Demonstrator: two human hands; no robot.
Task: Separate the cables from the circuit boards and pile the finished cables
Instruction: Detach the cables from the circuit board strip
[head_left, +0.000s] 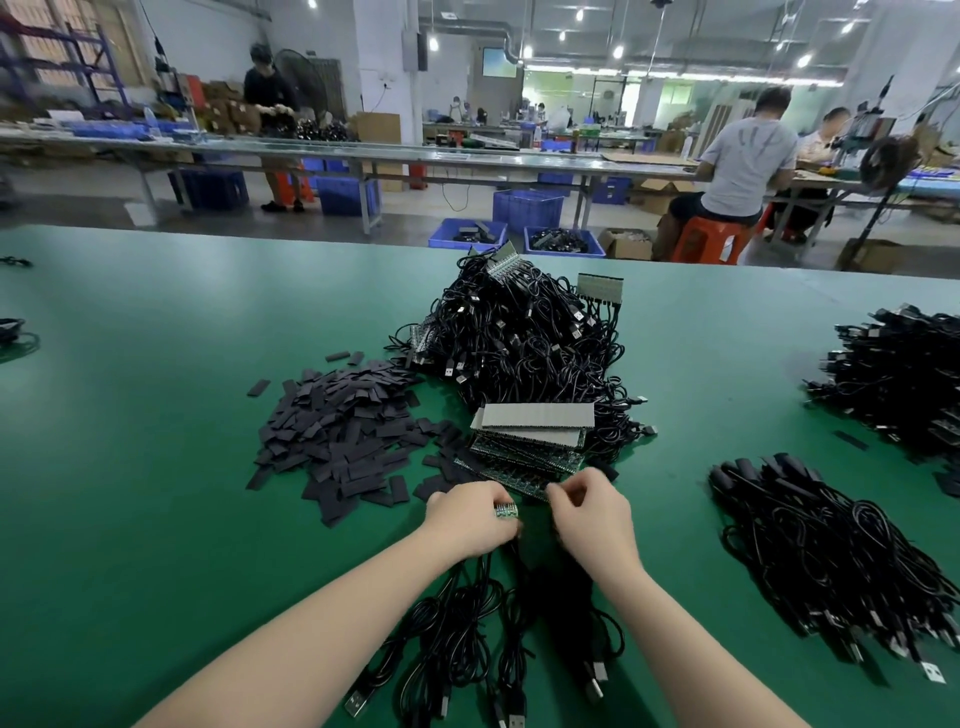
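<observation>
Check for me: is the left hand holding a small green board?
Yes, the left hand grips a small green circuit board at its fingertips.

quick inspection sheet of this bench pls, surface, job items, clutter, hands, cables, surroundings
surface: green table, matte, no damage seen
job's things: tangled cable heap with board strips; stacked circuit boards; small board piece
clutter: loose black sleeves at left
grippers: left hand grips the small board piece; right hand pinches at the stack's edge
cables: finished cables piled right; attached cables trail toward the camera
surroundings: blue bins, other workers at far benches
</observation>
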